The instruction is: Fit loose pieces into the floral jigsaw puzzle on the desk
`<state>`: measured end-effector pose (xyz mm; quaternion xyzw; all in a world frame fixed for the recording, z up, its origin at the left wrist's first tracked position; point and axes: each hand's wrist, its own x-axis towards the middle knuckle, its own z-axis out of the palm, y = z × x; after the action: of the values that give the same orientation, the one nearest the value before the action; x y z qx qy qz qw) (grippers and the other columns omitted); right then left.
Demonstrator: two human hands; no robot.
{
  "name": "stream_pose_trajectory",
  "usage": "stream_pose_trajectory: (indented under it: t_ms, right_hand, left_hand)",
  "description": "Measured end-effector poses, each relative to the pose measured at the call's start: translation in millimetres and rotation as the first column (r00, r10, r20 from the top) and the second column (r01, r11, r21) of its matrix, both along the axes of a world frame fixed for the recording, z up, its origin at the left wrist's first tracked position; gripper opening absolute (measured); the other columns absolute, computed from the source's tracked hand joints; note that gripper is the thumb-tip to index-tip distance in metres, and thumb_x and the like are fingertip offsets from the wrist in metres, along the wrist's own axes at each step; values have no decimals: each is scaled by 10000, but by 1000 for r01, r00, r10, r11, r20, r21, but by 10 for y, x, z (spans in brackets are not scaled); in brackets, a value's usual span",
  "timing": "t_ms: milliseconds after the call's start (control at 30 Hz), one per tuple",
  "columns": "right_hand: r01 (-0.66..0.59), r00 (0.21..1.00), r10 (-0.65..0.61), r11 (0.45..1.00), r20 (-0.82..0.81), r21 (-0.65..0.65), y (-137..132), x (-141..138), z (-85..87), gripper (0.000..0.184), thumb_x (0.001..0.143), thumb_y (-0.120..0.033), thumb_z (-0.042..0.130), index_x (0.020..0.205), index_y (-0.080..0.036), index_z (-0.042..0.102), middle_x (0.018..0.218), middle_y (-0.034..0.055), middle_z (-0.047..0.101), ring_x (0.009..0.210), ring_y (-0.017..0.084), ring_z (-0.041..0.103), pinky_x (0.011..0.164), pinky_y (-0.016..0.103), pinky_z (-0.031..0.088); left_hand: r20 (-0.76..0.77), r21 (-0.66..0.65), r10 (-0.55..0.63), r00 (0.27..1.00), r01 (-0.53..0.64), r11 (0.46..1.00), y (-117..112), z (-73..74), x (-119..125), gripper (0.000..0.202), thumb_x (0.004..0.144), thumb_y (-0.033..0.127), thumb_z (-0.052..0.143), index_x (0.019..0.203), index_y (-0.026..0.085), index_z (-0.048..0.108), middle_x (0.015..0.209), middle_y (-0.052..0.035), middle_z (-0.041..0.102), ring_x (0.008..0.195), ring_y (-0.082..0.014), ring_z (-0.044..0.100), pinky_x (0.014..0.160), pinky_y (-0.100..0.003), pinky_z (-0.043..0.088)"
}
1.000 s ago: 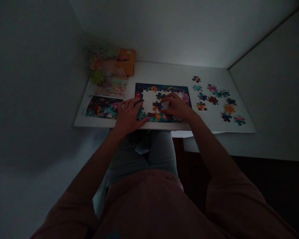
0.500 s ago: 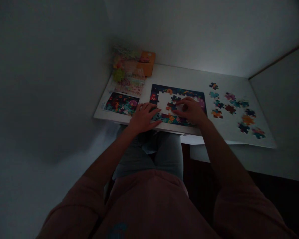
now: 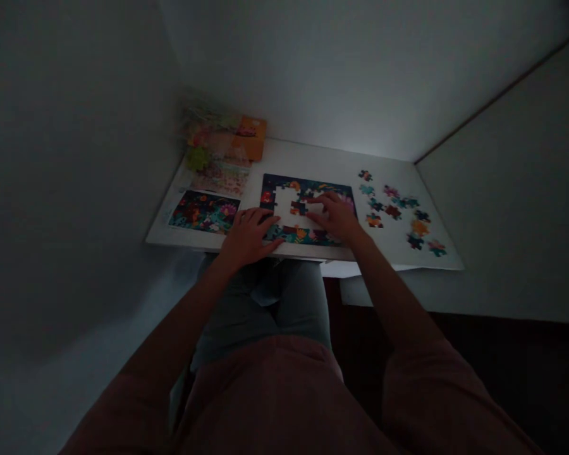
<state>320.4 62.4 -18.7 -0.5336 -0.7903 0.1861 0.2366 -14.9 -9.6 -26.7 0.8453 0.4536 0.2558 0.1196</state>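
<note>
A jigsaw puzzle with a dark, colourful sea-scene border (image 3: 291, 235) lies at the table's front edge, its white middle partly filled. My left hand (image 3: 250, 237) rests with fingers spread on the puzzle's lower left corner. My right hand (image 3: 334, 218) is over the right half, thumb and forefinger bent round a dark puzzle piece (image 3: 301, 207) with an orange patch. That piece lies in the white middle, close to other joined pieces. The right fingertips are dim, so their exact contact is hard to see.
Several loose puzzle pieces (image 3: 392, 212) are scattered on the right of the white table (image 3: 308, 155). A picture card (image 3: 203, 212) lies at the left. Behind it are clear plastic packaging (image 3: 222, 177), a yellow-green piece (image 3: 197, 158) and an orange box (image 3: 253, 139). Walls border the table.
My view has swung to the right, so the table appears further left and a little lower. Both hands stay at the puzzle, the right fingers still at the pieces in its middle.
</note>
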Motion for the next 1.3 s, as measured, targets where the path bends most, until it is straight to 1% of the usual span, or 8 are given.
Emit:
stream_pose_trajectory:
  t_ms: [133,267,400,533,733,900,1133,1300]
  right_hand:
    - [47,998,-48,999,44,24,-275,281,106,309,1079,-526,781,1326,-386,902,1426,144,803,1238,426,800,1147,654,664]
    - [236,970,-238,971,58,43,-602,758,151,257,1089,-524,754,1262,-431,920,1341,110,860,1239,426,818,1171,682,661]
    - [499,863,-504,860,25,102,-853,1319,110,303,1089,-501,708,1308,-417,899,1356,150,853,1224,442,817,1176,716,661]
    - [622,780,-625,778,9,84,-940,1634,-8,312,1039,-483,779,1323,-384,865,1423,177,817,1230,441,814,1235,703,640]
    - [635,768,-639,768,45,77,-725,1421,-243,426,965,-637,980,1262,-381,814,1504,180,755,1462,515,707,1336,825,494]
    - [674,738,-675,738,14,43,-567,1258,-290,341,1009,-532,957,1192,-310,773,1474,217,749,1476,536,678,1288,812,508]
    - [597,791,-593,802,-149,-23,-607,1372,-295,491,987,-425,921,1429,-305,744,1392,152,838,1272,409,795,1245,689,592]
    - [587,794,-582,809,-177,-28,-633,1394,-296,585,978,-350,871,1546,-327,736,1472,172,786,1399,428,768,1269,685,601]
  left_hand:
    - [-30,-21,27,999,-28,999,5,75,16,461,1128,517,727,1570,402,791,1660,-131,742,1565,-522,651,1323,-806,477]
    - [-83,-28,35,996,-37,999,15,131,39,484,1124,496,715,1590,378,765,1685,-160,725,1579,-543,643,1323,-829,471]
    - [-183,30,42,982,-37,999,20,137,51,521,1167,480,664,1648,281,693,1707,-248,690,1583,-566,647,1282,-842,506]
    - [-206,40,67,976,-60,997,54,101,32,585,1142,490,690,1702,327,648,1719,-237,679,1585,-609,639,1277,-908,482]
    - [-193,71,106,975,-94,993,98,42,7,750,1080,565,724,1797,449,537,1707,-170,687,1576,-609,639,1274,-928,494]
    - [-214,55,125,969,-116,992,65,112,40,854,1041,509,767,1846,528,483,1659,-151,729,1581,-593,639,1271,-918,511]
    - [-236,25,101,967,-98,995,11,239,79,797,1095,522,725,1850,487,473,1703,-157,696,1586,-570,619,1298,-880,512]
    - [-217,42,96,971,-89,995,-3,236,86,720,1103,506,722,1794,377,568,1683,-217,695,1556,-606,629,1259,-897,531]
